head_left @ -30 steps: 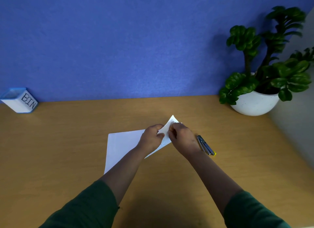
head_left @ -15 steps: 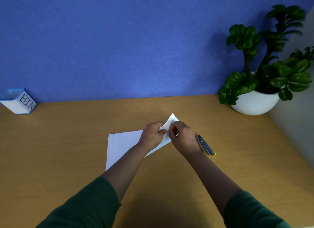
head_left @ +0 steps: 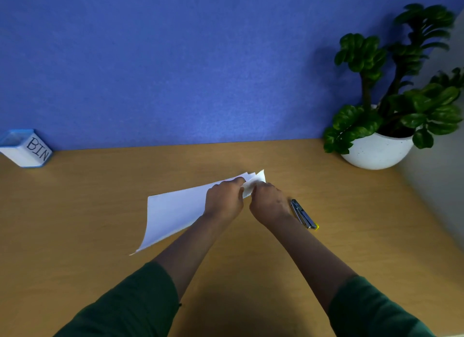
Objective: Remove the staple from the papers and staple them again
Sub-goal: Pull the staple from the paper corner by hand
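1. we work at a desk point(head_left: 100, 223), and our papers point(head_left: 175, 211) lie across the middle of it, lifted off the wood except at the near left corner. their long axis runs from that low corner up and away to the far right, where the corner tips fan apart and point at the back wall.
2. our left hand point(head_left: 223, 201) sits over the right part of the sheets, fingers curled, pinching them just short of the fanned corner.
3. our right hand point(head_left: 270, 202) faces it from the other side, fingers curled onto the same corner; the two hands almost touch. both are equally near the spot, since the corner lies right between the fingertips.
4. the stapler point(head_left: 303, 214) lies flat on the desk just beside our right wrist, well clear of the left hand. its long axis slants from far left to near right, the yellow end pointing towards us, so we judge the right hand should fetch it.
5. the staple itself is too small for us to see; whether it is in the paper or out, we cannot tell. we judge the removal step is in hand.
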